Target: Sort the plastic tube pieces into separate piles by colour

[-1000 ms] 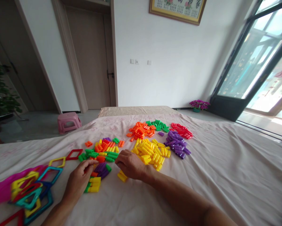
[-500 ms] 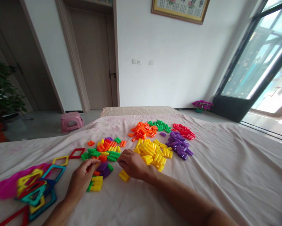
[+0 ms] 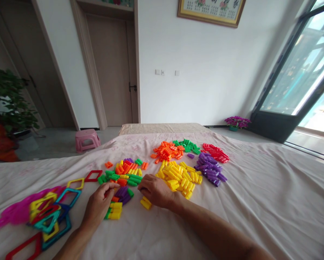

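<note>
A mixed heap of small plastic pegs [image 3: 125,172] lies on the pink sheet [image 3: 259,187] in front of me. My left hand [image 3: 99,206] rests at its near edge, fingers curled with the thumb tip beside orange and purple pegs [image 3: 123,192]; whether it grips one is hidden. My right hand [image 3: 156,190] lies knuckles up between the mixed heap and the yellow pile [image 3: 178,175], fingers bent down onto the cloth. A few yellow pegs [image 3: 145,203] lie just under its wrist. A small yellow and green cluster [image 3: 113,212] sits beside my left hand.
Sorted piles lie farther out: orange [image 3: 166,151], green [image 3: 187,145], red [image 3: 216,153], purple [image 3: 209,169]. Coloured diamond and triangle frames [image 3: 49,216] are heaped at the left. Beyond the bed stand a pink stool [image 3: 86,139], a door and a potted plant [image 3: 7,104].
Both hands stay at the near edge of the mixed heap and barely shift. The camera has turned slightly left, so everything sits a little more to the right.
</note>
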Demonstrator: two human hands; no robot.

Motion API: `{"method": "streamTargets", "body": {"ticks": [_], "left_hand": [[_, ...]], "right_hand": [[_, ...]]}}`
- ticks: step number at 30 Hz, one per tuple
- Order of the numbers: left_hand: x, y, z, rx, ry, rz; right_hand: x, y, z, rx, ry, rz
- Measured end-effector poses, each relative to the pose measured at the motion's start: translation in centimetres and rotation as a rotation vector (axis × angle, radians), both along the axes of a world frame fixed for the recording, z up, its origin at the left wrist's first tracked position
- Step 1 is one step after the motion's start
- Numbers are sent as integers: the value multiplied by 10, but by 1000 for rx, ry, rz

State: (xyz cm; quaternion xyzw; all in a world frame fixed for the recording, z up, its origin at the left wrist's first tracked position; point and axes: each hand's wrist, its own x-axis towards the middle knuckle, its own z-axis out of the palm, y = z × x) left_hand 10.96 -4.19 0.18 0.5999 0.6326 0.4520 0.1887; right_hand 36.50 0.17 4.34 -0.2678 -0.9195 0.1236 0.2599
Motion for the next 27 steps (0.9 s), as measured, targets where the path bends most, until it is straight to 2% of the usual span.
{"method": "streamTargets", "body": {"ticks": [13,18,27], "left_hand": [[-1,1,-3,-17,-4,0],[-2,0,-4,-61,-20,-5],[-1,-1,-2,-12,14,2]], "right_hand": [[7,11,4,-71,118,-51],[13,15,13,-82,137,-103],[35,35,33,-107,194,-259]]}}
